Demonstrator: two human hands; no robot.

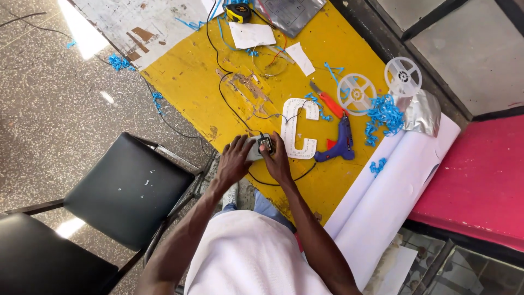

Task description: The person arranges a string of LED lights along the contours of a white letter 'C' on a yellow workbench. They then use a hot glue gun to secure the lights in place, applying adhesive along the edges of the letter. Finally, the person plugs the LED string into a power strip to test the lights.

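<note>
My left hand [233,161] grips a small grey boxy device [256,147] at the near edge of the yellow table [191,76]. The fingers of my right hand [277,162] rest on the device's dark front end. Black wires run from it across the table. Just right of my hands lies a white letter-shaped panel [297,130] dotted with small lights. A blue glue gun [341,143] lies beside that panel.
Two black chairs [128,188] stand at the left. Red-handled pliers [327,101], two white empty reels [356,94], blue plastic scraps [385,114], paper pieces and a tape measure [238,12] lie on the table. A white paper roll [382,196] lies at the right, beside a pink surface [480,180].
</note>
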